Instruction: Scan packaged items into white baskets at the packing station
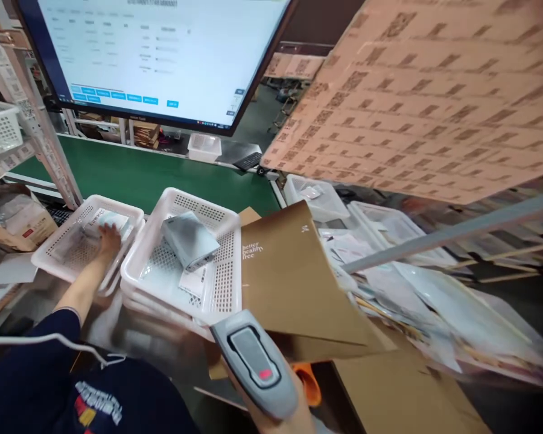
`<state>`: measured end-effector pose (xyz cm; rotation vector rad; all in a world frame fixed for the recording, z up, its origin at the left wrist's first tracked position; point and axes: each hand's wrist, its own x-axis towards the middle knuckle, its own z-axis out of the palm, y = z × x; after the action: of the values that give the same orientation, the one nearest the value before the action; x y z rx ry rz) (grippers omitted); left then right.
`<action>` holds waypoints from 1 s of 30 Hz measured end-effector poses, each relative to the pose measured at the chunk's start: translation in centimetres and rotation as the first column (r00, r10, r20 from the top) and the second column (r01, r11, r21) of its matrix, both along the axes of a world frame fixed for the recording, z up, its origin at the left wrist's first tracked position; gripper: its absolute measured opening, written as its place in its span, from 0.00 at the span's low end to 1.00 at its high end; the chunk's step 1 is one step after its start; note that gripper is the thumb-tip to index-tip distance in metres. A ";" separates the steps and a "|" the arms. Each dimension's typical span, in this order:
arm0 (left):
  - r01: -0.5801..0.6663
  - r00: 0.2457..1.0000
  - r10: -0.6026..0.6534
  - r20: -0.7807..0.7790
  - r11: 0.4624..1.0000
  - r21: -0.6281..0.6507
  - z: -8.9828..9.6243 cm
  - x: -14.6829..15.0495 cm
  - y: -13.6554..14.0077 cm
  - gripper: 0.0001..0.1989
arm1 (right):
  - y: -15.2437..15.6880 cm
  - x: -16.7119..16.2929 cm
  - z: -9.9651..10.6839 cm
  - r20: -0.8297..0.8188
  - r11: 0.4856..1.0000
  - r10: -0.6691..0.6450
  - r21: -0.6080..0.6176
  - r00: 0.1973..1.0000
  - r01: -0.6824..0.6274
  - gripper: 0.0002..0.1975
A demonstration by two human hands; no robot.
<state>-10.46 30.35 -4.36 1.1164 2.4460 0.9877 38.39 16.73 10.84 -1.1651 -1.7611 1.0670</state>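
Points grey scanner forward-left along its long axis, clamped by fingers of right hand; lays left hand at white package, cannot tell if gripping.

The person's left arm is slanting forward from the lower left, its forearm bare to the wrist. The left hand is facing palm down, its fingers pointing forward and slightly parted. Near the bottom edge, right of centre, the right hand is holding a closed, gripping pose, its fingers mostly hidden from view.
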 end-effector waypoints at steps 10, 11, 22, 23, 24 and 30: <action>-0.398 0.875 0.142 0.462 0.754 0.522 8.5 -5.1 -6.9 0.17 | 1.6 0.6 -0.8 0.036 0.996 -0.026 0.091 0.999 0.023 0.22; -0.413 0.839 0.037 0.542 0.691 0.593 10.1 -4.3 -8.0 0.17 | 1.6 0.1 -0.5 0.025 0.995 0.006 0.101 1.000 -0.009 0.21; -0.146 0.526 -0.597 0.606 0.639 0.756 17.4 12.9 -15.5 0.21 | 0.5 -2.3 1.0 -0.080 0.979 0.108 0.181 0.991 -0.092 0.17; -0.099 0.499 -0.601 0.625 0.677 0.730 17.2 13.4 -15.9 0.21 | 0.7 -2.0 0.9 -0.104 0.985 0.039 0.171 0.994 -0.020 0.18; -0.052 0.482 -0.594 0.644 0.715 0.697 17.0 13.7 -16.1 0.21 | 1.0 -1.7 0.8 -0.132 0.988 -0.026 0.146 0.991 0.045 0.19; 0.120 0.519 -0.493 0.698 0.851 0.512 16.8 14.5 -15.3 0.22 | 2.3 -0.3 0.5 -0.227 0.983 -0.182 -0.023 0.957 0.182 0.25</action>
<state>4.04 15.10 12.40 0.8587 1.2506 1.4933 38.12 19.08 11.35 -1.1326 -1.4467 1.0465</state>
